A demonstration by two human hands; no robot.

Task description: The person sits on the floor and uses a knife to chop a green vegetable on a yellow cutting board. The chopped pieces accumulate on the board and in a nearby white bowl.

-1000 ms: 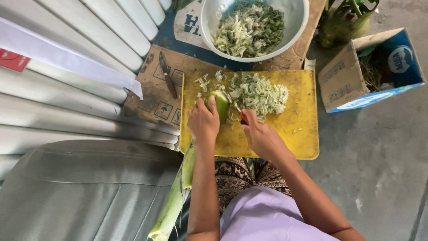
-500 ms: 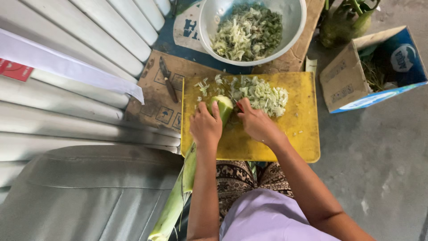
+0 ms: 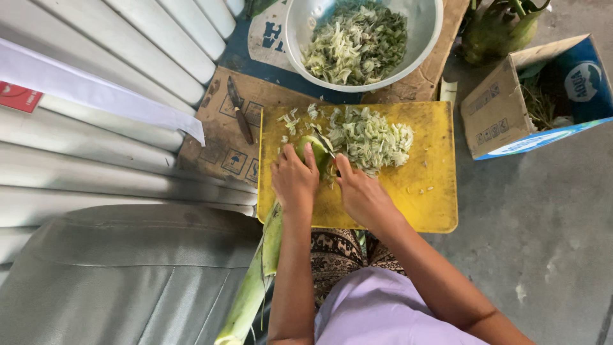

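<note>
Yellow cutting board [image 3: 421, 204] as landmark. On it: left hand [image 3: 295, 180] pressing green stalk [image 3: 313, 150]; right hand [image 3: 361, 195] gripping knife [image 3: 324, 145] at the stalk's cut end. Shredded pile [image 3: 370, 137] just beyond. White bowl [image 3: 421, 38] of shreds above board. Second knife [image 3: 239, 118] left, on cardboard [image 3: 220, 150].

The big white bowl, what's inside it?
The round white bowl holds pale and darker green shredded vegetable, heaped mid-bowl. The bowl's bottom beneath the heap is covered.

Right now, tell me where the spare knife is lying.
In the head view, the spare knife lies on the flattened cardboard, just left of the yellow cutting board and up-left of the left hand.
</note>
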